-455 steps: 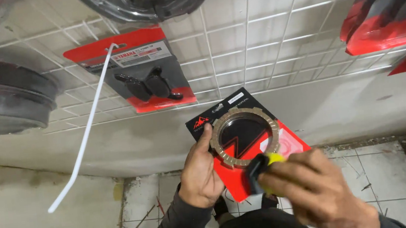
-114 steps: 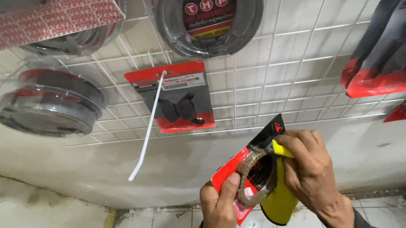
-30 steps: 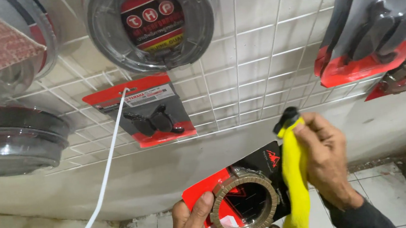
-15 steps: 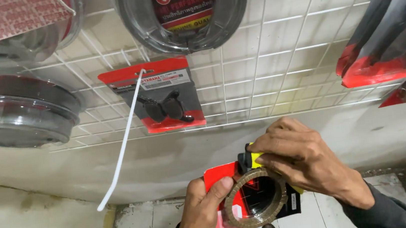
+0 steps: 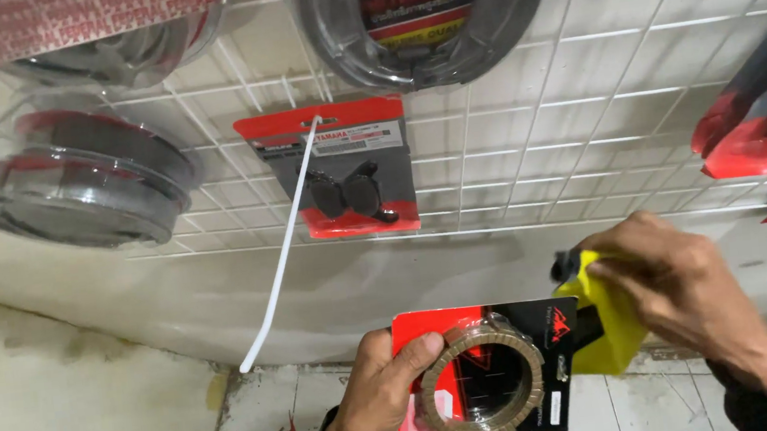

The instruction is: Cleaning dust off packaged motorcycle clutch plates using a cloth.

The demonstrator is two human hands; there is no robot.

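Observation:
My left hand (image 5: 379, 398) grips the left side of a red and black carded pack (image 5: 500, 331) that carries a brown friction ring (image 5: 483, 382) under clear plastic. My thumb lies across the pack's upper left part. My right hand (image 5: 686, 288) is closed on a yellow tool with a black tip (image 5: 604, 321), which sits against the pack's upper right corner. Both hands are low in the view, below a white wire grid wall (image 5: 528, 148).
On the grid hang a red carded pack of brake pads (image 5: 341, 168) with a white cable tie (image 5: 278, 255) dangling from it, round clear-packed parts (image 5: 76, 181), a round black-rimmed pack (image 5: 424, 12) and red packs at right (image 5: 759, 124). A tiled floor (image 5: 272, 422) lies below.
My right hand has slid from the pack's top edge out to its right corner, still with the yellow tool. The pack stays in my left hand. The view has shifted slightly.

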